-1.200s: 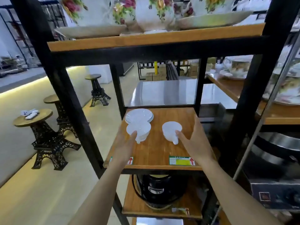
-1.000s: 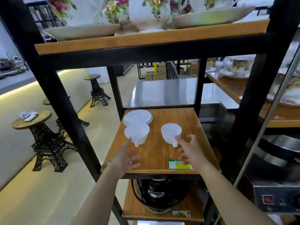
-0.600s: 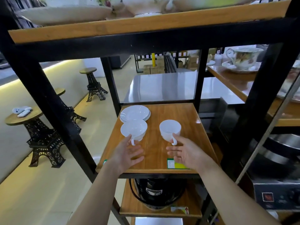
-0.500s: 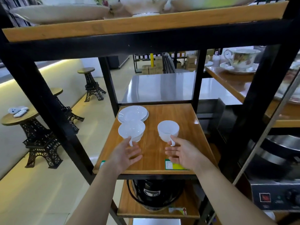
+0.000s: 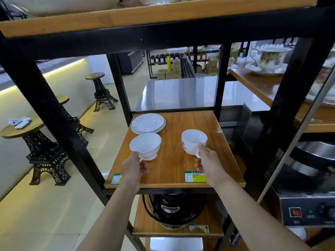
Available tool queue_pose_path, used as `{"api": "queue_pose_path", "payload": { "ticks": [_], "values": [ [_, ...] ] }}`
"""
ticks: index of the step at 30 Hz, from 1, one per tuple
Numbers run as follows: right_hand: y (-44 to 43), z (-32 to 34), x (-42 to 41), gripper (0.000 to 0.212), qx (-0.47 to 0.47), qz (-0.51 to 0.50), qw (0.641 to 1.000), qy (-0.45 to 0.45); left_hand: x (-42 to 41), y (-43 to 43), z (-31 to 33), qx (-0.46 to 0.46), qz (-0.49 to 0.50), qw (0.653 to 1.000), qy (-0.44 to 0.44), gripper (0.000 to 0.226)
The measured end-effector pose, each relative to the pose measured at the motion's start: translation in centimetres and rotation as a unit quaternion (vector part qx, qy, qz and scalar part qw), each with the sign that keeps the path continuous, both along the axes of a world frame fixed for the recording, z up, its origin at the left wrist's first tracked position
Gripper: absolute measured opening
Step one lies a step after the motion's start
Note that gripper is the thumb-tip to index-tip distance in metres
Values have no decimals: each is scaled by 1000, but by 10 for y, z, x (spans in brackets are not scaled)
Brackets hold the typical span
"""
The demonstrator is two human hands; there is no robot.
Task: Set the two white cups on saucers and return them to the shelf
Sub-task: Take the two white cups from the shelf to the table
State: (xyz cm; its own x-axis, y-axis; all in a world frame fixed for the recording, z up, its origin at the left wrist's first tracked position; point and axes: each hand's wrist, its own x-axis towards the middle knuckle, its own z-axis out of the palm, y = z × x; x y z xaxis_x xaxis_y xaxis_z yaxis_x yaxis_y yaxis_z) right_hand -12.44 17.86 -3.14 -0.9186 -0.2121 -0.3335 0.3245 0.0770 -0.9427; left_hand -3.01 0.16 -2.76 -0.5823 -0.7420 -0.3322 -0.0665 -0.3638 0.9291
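Both arms reach forward; left hand [image 5: 133,167] and right hand [image 5: 208,161] seemingly closed in a pinching grip.

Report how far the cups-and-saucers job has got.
Nothing is finished yet. In hand: the left hand grips the left cup and the right hand the right cup, both by the handle. Left: the saucers remain stacked, and no cup sits on one.

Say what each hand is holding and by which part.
Left hand holds the left cup by its handle; right hand holds the right cup by its handle.
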Motion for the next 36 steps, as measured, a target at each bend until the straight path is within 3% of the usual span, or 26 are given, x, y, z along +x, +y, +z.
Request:
{"api": "queue_pose_path", "payload": {
  "ticks": [14, 23, 29, 36],
  "values": [
    [57, 30, 109, 34, 9, -66, 995, 76, 85, 24, 31, -51, -57, 996, 53, 16],
    [131, 18, 245, 30, -3, -212, 976, 49, 180, 61, 22, -77, -178, 978, 73, 15],
    [218, 19, 328, 34, 8, -311, 948, 59, 196, 151, 30, -53, -280, 957, 53, 16],
    [348, 28, 420, 39, 37, -467, 878, 101, 225, 318, 38, -32, -419, 904, 81, 26]
  ]
}}
